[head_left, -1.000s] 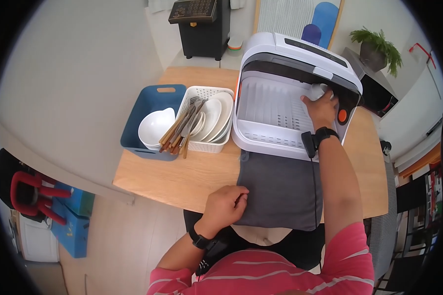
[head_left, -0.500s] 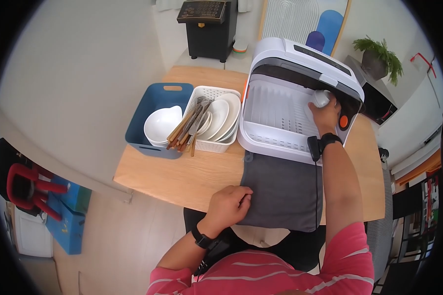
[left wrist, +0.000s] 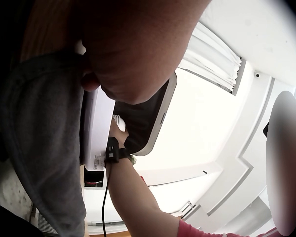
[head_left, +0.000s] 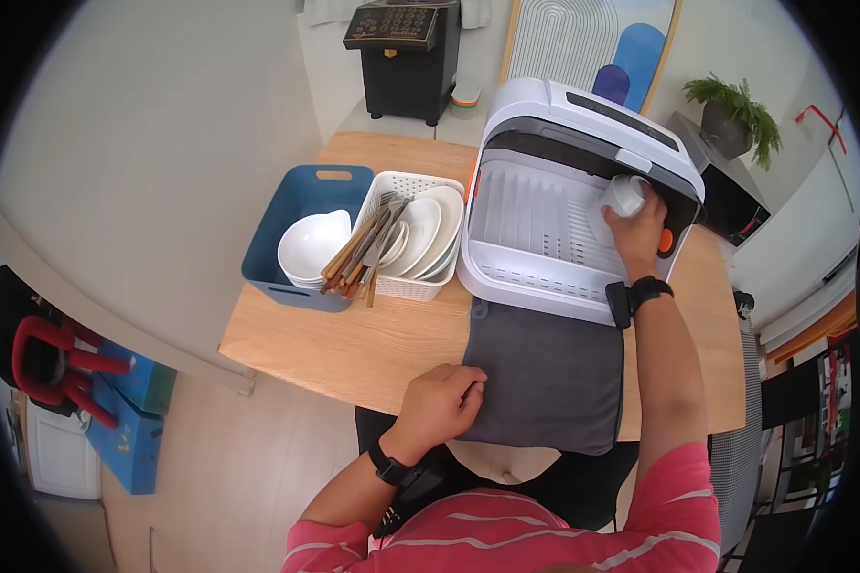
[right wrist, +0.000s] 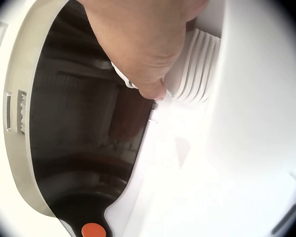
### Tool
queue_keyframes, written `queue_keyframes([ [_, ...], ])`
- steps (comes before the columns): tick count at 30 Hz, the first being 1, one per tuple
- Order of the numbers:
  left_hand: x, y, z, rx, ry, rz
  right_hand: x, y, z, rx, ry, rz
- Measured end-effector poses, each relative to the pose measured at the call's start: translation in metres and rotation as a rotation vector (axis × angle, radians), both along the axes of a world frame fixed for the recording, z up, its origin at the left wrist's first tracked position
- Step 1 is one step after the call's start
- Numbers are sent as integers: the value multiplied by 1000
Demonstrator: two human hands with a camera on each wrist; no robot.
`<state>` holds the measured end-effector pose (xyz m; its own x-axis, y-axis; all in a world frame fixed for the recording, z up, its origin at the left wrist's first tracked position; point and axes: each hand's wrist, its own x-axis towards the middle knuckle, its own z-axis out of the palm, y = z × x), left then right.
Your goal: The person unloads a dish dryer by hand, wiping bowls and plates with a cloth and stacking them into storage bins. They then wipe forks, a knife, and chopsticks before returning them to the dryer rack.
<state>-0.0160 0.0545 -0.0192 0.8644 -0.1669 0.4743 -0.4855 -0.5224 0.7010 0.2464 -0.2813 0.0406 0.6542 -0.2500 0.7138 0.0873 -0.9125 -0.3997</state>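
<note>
Inside the white dish cabinet, at its right side, my right hand grips a stack of small white bowls. The stack lies tilted, and its several layered rims show beside my thumb in the right wrist view; my hand hides the rest of it. Above hangs the cabinet's raised dark see-through lid. My left hand rests with loosely curled fingers at the table's front edge, beside the grey cloth, and holds nothing.
Left of the cabinet stands a white basket with plates and wooden-handled cutlery. Beside it a blue bin holds white bowls. A ribbed rack fills the cabinet's left part. A cable hangs from my right wrist.
My right hand has drawn the white bowl stack slightly forward from the cabinet's back right, and more of the stack shows. My left hand stays in place.
</note>
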Motion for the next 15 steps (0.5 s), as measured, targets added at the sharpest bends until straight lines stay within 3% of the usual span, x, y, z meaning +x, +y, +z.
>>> queue_keyframes([
  [4, 0, -1, 3, 0, -15, -4, -16, 6, 17, -44, -113, 66],
  [10, 0, -3, 0, -12, -33, 8, -93, 22, 40, 179, 5, 197],
  [12, -2, -4, -1, -43, 28, 14, -129, 20, 30, 590, 86, 485],
  [15, -4, -7, 13, -120, 171, -26, -197, 26, 30, 1110, 374, 702],
])
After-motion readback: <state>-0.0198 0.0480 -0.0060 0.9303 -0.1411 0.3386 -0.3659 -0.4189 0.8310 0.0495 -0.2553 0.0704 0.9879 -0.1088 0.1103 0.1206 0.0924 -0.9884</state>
